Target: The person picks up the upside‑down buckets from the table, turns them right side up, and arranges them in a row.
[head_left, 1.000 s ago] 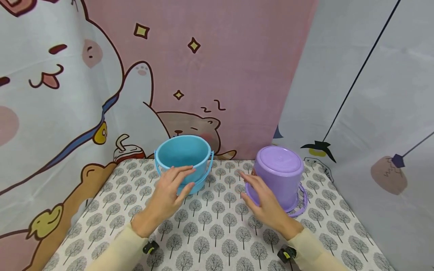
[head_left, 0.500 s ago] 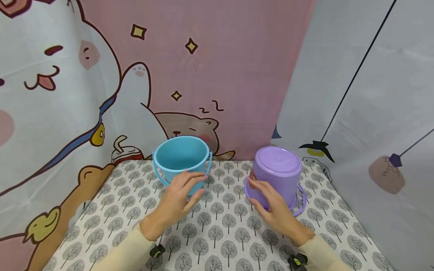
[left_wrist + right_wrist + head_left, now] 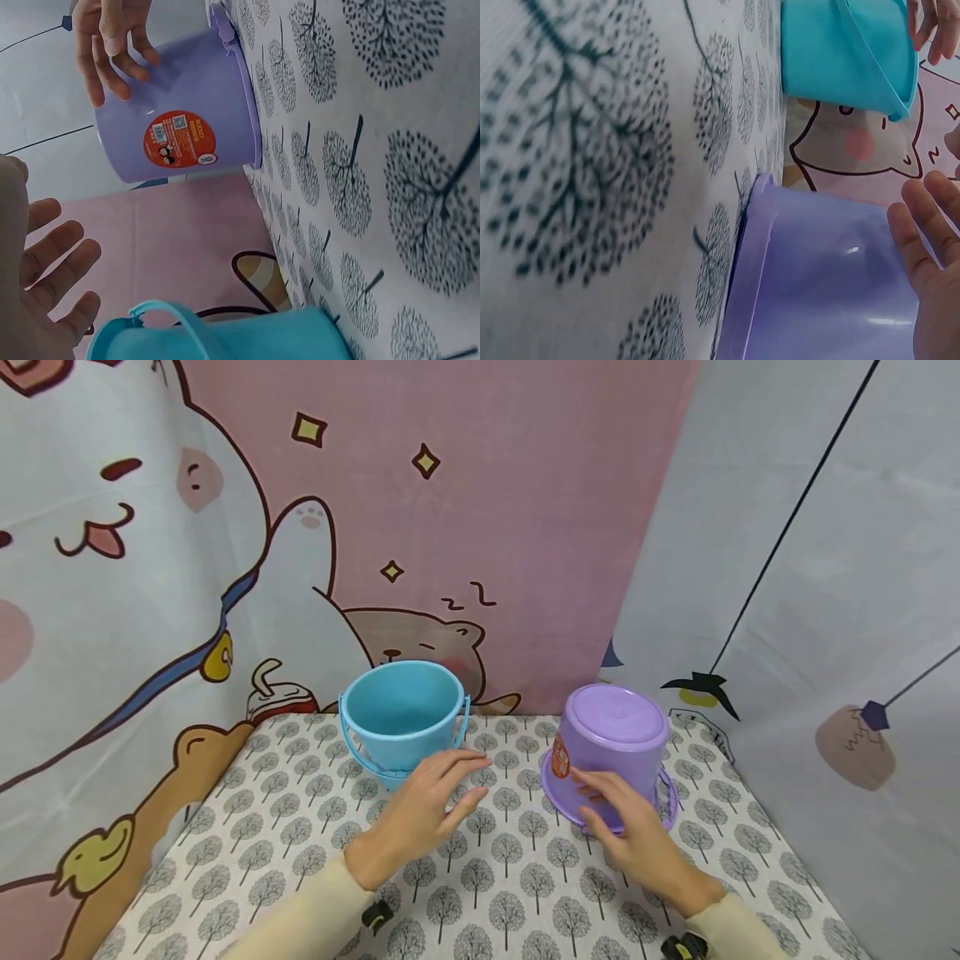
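Head view: we log two hands over a tree-printed cloth (image 3: 480, 914), with two buckets standing toward its far edge. Blue bucket (image 3: 401, 750) is upright on our left, mouth up, its handle (image 3: 176, 313) hanging down at the side that faces us. Purple bucket (image 3: 618, 747) is inverted on our right, base up and rim down on the cloth, with an orange label (image 3: 560, 757) on the wall turned toward the gap. Left hand (image 3: 427, 797) is released, fingers extended and thumb apart, in front of the blue bucket's lower right side; from the left wrist we see background between its fingertips and the bucket, and we record no grasp. Right hand (image 3: 633, 831) is likewise ungripped, fingers loosely bent before the purple wall; we cannot tell whether the fingertips touch it. Between the two buckets we note a wide strip of cloth running back to the far edge, where the pink backdrop (image 3: 525, 527) rises. We see further bare cloth nearer the camera, between the sleeves, and a margin of it from the purple rim to the slanting right edge.
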A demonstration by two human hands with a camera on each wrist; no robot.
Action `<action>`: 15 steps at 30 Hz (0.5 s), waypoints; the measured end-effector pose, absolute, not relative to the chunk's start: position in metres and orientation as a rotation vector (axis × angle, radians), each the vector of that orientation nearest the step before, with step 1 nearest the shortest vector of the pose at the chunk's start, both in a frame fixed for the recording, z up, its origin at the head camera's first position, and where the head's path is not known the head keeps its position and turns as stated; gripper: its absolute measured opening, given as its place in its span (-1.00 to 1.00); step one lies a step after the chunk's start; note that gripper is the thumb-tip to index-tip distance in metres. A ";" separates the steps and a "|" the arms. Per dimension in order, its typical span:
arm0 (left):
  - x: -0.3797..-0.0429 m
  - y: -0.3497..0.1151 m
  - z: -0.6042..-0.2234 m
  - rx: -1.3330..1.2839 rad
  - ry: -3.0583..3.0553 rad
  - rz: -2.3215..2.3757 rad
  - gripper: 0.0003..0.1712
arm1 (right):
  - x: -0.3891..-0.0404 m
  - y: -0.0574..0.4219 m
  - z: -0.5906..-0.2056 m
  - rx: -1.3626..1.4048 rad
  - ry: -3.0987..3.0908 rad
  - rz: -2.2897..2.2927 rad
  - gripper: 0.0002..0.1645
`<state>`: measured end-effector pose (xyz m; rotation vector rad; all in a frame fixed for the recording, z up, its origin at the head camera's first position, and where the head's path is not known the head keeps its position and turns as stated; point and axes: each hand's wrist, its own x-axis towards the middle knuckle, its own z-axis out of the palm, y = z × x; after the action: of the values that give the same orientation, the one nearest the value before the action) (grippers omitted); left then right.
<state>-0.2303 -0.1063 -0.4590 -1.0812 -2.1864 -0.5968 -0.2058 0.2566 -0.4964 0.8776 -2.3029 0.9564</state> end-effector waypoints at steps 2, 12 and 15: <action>-0.232 -0.102 -0.460 -1.079 -2.209 -0.610 -0.49 | -0.206 0.260 -0.497 0.862 -2.316 0.946 -0.16; -0.242 -0.085 -0.470 -1.070 -2.261 -0.702 -0.46 | -0.203 0.282 -0.502 0.798 -2.324 0.915 -0.22; -0.245 -0.080 -0.474 -1.054 -2.324 -0.723 -0.46 | -0.203 0.290 -0.506 0.773 -2.325 0.930 -0.26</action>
<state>-0.2453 -0.0801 -0.4737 -1.0535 -2.3238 -0.7229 -0.2031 0.2899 -0.5057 0.7732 -2.3254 0.9302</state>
